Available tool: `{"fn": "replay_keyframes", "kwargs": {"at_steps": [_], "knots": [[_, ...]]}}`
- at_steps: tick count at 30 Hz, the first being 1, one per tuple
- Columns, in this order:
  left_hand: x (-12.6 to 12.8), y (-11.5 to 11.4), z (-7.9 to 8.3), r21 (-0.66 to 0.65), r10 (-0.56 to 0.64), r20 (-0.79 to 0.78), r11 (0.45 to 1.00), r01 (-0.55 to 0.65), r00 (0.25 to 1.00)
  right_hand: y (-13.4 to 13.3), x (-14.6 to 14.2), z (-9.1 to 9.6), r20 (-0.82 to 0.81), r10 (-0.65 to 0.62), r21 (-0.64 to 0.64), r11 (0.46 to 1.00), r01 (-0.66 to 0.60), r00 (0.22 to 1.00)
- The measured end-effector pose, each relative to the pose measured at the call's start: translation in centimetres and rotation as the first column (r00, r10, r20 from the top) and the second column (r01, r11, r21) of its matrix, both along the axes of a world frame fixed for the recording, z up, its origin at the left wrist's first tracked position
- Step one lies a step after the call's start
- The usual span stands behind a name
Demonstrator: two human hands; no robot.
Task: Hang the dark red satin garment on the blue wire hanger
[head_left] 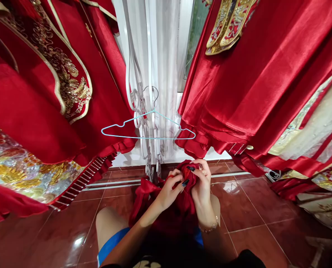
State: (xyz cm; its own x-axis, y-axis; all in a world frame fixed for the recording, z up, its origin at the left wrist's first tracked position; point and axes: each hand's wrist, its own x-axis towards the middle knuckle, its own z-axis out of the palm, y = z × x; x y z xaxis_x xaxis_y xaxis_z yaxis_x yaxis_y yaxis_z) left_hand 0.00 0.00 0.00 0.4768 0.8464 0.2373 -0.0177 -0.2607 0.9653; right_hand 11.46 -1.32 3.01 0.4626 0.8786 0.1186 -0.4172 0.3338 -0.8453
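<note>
A gathered piece of red satin cloth (143, 197) lies over my lap and bunches up between my hands. My left hand (171, 188) pinches its upper part, fingers curled and dark nails showing. Close beside it, my right hand (201, 178) is closed on the same cloth, thumb and fingers pressed in at the folds. The kind of garment cannot be made out. Just beyond my hands, a light blue wire hanger (148, 138) hangs by its hook with nothing on it.
Red embroidered garments (104, 111) hang at the left, and more red satin garments (238, 85) hang at the right. A white metal rack with scrolls (129, 63) stands in the middle before a pale curtain (168, 56). Reddish tiles (246, 208) cover the floor.
</note>
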Motion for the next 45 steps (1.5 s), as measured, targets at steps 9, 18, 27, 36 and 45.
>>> {"fn": "replay_keyframes", "kwargs": {"at_steps": [9, 18, 27, 36, 45], "knots": [[-3.2, 0.9, 1.4, -0.447, 0.179, 0.323, 0.894, -0.017, 0.929, 1.7, 6.7, -2.7, 0.789, -0.19, -0.017, 0.944, 0.329, 0.585], [-3.0, 0.6, 1.1, -0.328, 0.202, 0.188, 0.935, -0.132, 0.961, -0.3, -0.5, -4.7, 0.687, 0.18, -0.018, 0.973, -0.231, 0.704], [-6.7, 1.6, 4.0, -0.2, 0.055, 0.076, 0.979, -0.039, 0.996, 3.4, -1.5, -2.7, 0.658, 0.208, -0.022, 0.966, -0.258, 0.724], [-11.5, 3.4, 5.7, -0.348, -0.219, 0.042, 0.911, 0.219, 0.975, 4.1, 3.6, -0.5, 0.245, 0.587, 0.002, 0.796, -0.605, 0.772], [-20.2, 0.9, 0.1, -0.132, -0.018, -0.345, 0.991, -0.03, 0.938, 4.8, 12.1, 0.7, 0.906, 0.081, 0.063, 0.945, -0.321, 0.415]]}}
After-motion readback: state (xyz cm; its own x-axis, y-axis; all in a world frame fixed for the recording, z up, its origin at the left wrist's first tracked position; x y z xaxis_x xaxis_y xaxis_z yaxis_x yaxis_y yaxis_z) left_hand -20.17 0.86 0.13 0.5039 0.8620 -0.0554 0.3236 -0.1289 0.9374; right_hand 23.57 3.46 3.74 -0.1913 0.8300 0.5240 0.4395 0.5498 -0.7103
